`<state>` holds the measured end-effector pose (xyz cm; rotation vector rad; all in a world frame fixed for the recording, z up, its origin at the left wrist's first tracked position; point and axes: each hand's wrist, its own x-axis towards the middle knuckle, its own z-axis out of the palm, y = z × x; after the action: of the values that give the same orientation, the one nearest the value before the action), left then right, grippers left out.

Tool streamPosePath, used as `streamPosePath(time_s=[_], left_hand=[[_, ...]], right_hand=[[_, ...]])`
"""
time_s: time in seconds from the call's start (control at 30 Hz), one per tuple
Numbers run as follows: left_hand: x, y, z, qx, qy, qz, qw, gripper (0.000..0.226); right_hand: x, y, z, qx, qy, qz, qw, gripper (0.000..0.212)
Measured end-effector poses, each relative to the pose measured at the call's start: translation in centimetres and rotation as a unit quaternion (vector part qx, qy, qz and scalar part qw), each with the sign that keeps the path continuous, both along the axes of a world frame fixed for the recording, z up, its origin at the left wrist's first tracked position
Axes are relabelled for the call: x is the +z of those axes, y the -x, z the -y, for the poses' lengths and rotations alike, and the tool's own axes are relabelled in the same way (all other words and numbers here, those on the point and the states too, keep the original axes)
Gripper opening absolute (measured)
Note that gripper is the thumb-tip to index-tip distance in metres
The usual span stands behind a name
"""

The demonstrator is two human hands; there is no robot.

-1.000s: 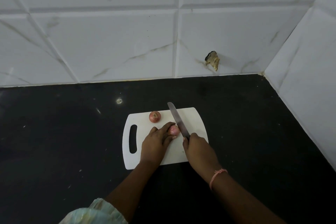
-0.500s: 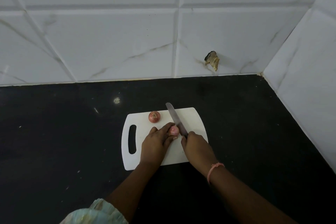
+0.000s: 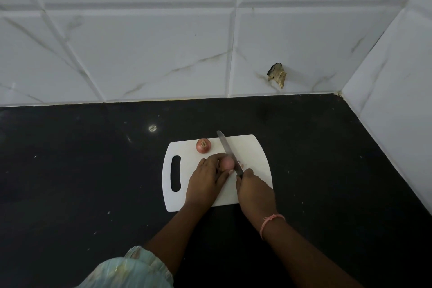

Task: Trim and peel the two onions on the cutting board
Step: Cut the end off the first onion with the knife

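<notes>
1. Head view is looking down at a white cutting board (image 3: 247, 147) lying on a black tabletop (image 3: 70, 170).
2. Left hand (image 3: 207, 180) is gripping a pinkish onion (image 3: 228, 163) at mid-board, fingers (image 3: 216, 159) curling around it.
3. Right hand (image 3: 253, 188) is holding a knife (image 3: 228, 151), fingers closing on the handle; the blade is lying against the onion's right side, tip pointing away.
4. Second onion (image 3: 203, 145) is sitting apart, near the board's far edge.
5. White tiled wall (image 3: 140, 42) is standing behind.
</notes>
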<state>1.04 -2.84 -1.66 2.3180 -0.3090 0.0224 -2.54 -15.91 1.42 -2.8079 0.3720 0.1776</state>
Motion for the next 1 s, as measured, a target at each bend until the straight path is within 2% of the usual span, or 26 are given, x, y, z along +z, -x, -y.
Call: streamPosePath(time_s=[0.4, 0.7, 0.83, 1.0], left_hand=[[-1.08, 0.25, -0.14, -0.027, 0.023, 0.016, 0.999, 0.036], [-0.80, 0.70, -0.25, -0.013, 0.100, 0.013, 0.995, 0.052], [-0.37, 0.73, -0.55, 0.068, 0.182, 0.034, 0.980, 0.041], [-0.33, 0.63, -0.47, 0.061, 0.186, -0.002, 0.981, 0.034]], right_hand=[[-0.48, 0.03, -0.12, -0.013, -0.012, 0.005, 1.000, 0.029], [-0.19, 0.03, -0.14, -0.015, -0.019, 0.000, 1.000, 0.028], [0.02, 0.06, -0.07, -0.017, -0.035, -0.005, 0.999, 0.027], [0.35, 0.30, 0.24, -0.004, -0.038, -0.007, 0.999, 0.029]])
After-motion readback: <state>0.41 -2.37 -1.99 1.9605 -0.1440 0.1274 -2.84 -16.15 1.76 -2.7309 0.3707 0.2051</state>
